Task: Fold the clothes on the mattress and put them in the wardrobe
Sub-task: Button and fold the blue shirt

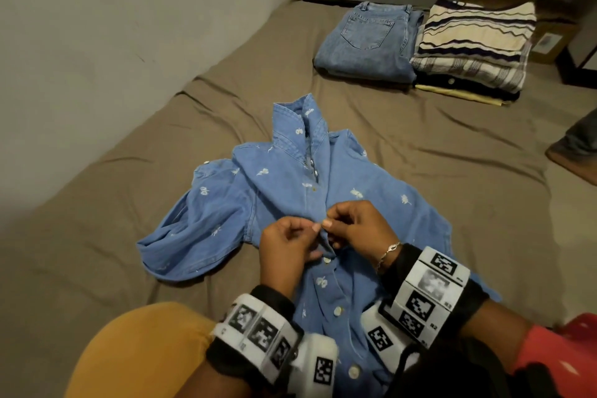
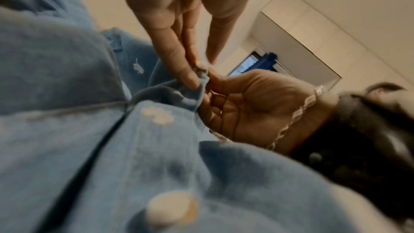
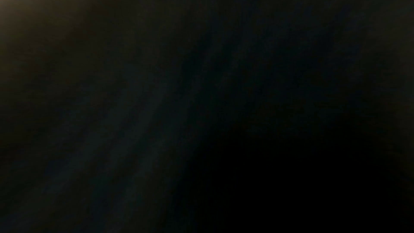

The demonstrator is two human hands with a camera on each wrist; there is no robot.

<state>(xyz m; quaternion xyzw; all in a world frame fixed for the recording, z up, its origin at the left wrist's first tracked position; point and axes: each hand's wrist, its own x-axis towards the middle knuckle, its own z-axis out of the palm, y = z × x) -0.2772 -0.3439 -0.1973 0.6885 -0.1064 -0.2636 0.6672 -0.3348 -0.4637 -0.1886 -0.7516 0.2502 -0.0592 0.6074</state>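
A light blue denim shirt (image 1: 281,184) with small white embroidered flowers lies face up on the brown mattress (image 1: 97,203), collar pointing away from me. My left hand (image 1: 287,239) and right hand (image 1: 352,223) meet at the middle of its button placket, and each pinches the fabric edge. In the left wrist view my left hand (image 2: 179,45) and right hand (image 2: 246,104) pinch the denim shirt (image 2: 67,130) at the placket around a white button (image 2: 201,64). Lower white buttons (image 1: 338,311) show along the placket. The right wrist view is dark.
Folded blue jeans (image 1: 368,39) and a stack of folded striped and plaid garments (image 1: 468,48) sit at the far right of the mattress. A grey wall (image 1: 113,26) runs along the left. A cardboard box (image 1: 549,39) stands behind the stack. My knee in yellow fabric (image 1: 135,352) rests near.
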